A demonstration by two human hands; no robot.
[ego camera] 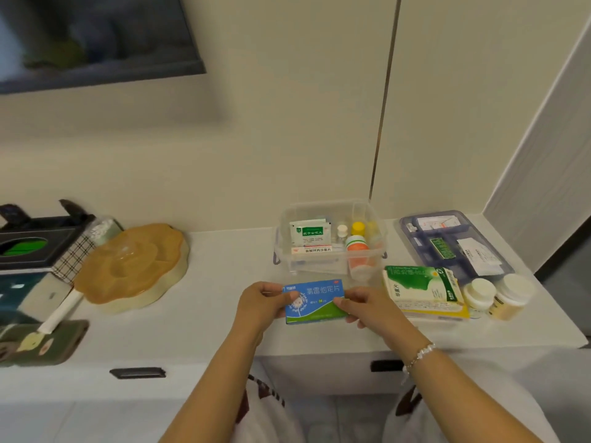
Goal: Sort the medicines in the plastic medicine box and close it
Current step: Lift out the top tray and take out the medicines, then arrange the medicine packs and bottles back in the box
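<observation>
A blue and green medicine packet [316, 300] is held flat just in front of the clear plastic medicine box [331, 260]. My left hand [263, 300] grips its left end and my right hand [367, 303] grips its right end. Inside the box stand a green-and-white sachet [310, 233], a white carton [315, 250], a small white bottle [342, 231], a yellow-capped bottle [358, 228] and an orange bottle [358, 251]. The box has no lid on it. A blue tinted tray-like lid [454, 247] with papers lies to the right.
A stack of green-and-white medicine cartons [425, 290] lies right of my hands, with two white-capped bottles [497, 295] beside it near the counter's right edge. An orange snack tray [134, 266], a tissue box [38, 244] and a phone [41, 343] occupy the left.
</observation>
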